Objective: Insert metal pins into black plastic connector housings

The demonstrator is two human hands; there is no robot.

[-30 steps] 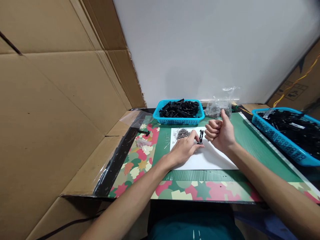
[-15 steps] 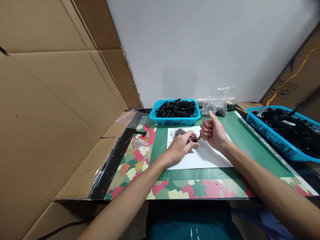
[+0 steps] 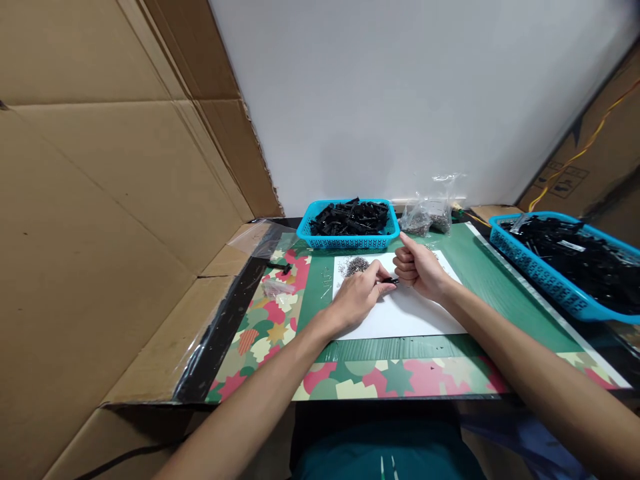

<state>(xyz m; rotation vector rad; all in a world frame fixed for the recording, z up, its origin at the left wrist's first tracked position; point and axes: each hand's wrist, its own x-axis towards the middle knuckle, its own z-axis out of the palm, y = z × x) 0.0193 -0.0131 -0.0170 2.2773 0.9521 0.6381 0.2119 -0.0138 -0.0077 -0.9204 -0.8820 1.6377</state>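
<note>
My left hand point(image 3: 361, 293) pinches a small black part point(image 3: 391, 281) between thumb and fingers, low over a white sheet point(image 3: 400, 319). Just right of it, my right hand point(image 3: 419, 268) is curled closed with its thumb pointing up; its fingers are at the part's right end, and whatever they hold is hidden. A pile of tiny metal pieces point(image 3: 357, 266) lies on the sheet behind my left hand.
A blue basket point(image 3: 349, 243) of black parts stands at the back, beside clear bags point(image 3: 425, 219) of small pieces. Another blue basket point(image 3: 560, 293) is at right. A black piece point(image 3: 281, 267) and a plastic bag point(image 3: 277, 288) lie left. Cardboard point(image 3: 100, 200) walls the left side.
My right hand has tilted and moved slightly left and down, its thumb lower. The black part in my left hand now lies flatter. The view has shifted slightly.
</note>
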